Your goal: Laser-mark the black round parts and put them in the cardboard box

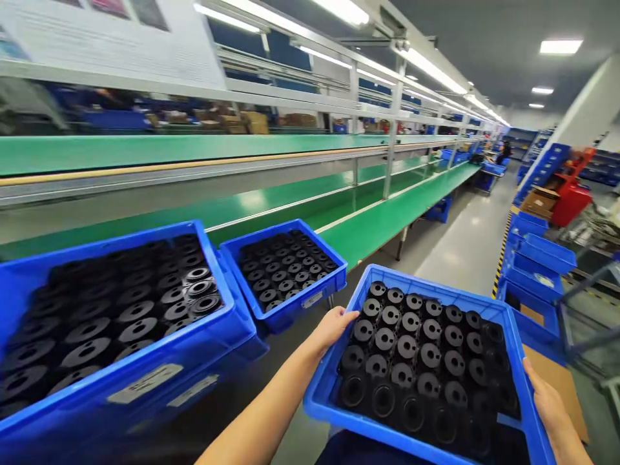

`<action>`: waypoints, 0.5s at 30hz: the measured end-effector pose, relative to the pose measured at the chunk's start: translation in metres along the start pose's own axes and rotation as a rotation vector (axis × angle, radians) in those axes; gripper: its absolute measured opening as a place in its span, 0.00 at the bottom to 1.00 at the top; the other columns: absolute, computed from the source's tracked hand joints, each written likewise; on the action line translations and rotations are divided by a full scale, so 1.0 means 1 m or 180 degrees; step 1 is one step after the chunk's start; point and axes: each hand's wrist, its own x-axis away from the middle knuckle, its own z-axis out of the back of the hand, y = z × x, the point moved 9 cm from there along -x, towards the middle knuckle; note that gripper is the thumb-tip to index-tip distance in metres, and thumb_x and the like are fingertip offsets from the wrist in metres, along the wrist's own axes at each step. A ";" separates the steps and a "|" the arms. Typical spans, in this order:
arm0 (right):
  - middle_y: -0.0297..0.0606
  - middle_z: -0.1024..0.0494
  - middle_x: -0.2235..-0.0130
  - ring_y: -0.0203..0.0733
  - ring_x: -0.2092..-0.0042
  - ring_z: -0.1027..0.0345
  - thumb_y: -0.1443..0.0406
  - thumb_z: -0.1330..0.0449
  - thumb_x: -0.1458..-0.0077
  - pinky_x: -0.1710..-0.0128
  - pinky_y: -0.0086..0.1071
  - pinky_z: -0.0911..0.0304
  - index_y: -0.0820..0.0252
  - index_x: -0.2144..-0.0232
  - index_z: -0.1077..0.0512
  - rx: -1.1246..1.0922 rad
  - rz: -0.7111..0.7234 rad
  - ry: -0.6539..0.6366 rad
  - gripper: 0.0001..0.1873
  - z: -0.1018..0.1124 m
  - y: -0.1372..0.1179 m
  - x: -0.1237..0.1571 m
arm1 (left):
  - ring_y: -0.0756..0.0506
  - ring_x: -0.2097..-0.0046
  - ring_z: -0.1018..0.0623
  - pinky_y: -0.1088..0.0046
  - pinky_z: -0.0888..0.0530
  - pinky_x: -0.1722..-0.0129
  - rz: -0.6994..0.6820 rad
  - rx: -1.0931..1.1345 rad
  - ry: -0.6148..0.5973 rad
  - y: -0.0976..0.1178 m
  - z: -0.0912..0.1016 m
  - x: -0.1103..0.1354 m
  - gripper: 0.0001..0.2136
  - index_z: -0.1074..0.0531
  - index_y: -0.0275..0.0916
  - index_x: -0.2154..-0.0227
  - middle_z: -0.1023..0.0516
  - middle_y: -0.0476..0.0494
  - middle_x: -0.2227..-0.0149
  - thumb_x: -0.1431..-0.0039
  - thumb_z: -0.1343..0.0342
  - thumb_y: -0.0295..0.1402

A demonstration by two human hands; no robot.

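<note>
Blue plastic bin, head view: held low in front of the body, over the floor and beside the bench, tilted in the picture; its rim (368,423) shows on all sides, though the lower right corner runs out of frame.
Black parts (430,355): round pieces standing in close rows inside the held bin; most have flat tops with a centre hole, while the nearest row shows dark rings instead.
Left hand (334,329): gripping the left side of the bin, thumb over the rim, remaining fingers mostly hidden.
Right hand (547,397): against the opposite side, fingertips at the rim's outer edge; how the rest of the grip runs underneath cannot be told.
Large bin (208,323): at far left, filled with similar black pieces and sitting above another blue bin; paper labels (145,383) on the sides.
Smaller-looking bin (300,298): just beyond the large one, also filled with rows of black pieces, one label on its side.
Green bench surface (368,239): behind these bins, running away into the distance beneath metal posts and strip lights.
Right of the aisle: stacked blue bins (545,252), open cardboard box (540,200), red object (571,200), yellow-and-black tape (504,252).
</note>
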 end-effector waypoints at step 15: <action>0.49 0.15 0.66 0.55 0.65 0.20 0.37 0.40 0.48 0.64 0.40 0.25 0.69 0.54 0.21 0.1267 0.1194 -0.2112 0.41 -0.450 -0.361 -0.067 | 0.37 0.63 0.22 0.65 0.27 0.67 0.0219 0.1599 0.1975 0.009 0.225 -0.083 0.28 0.25 0.37 0.68 0.20 0.42 0.69 0.58 0.36 0.60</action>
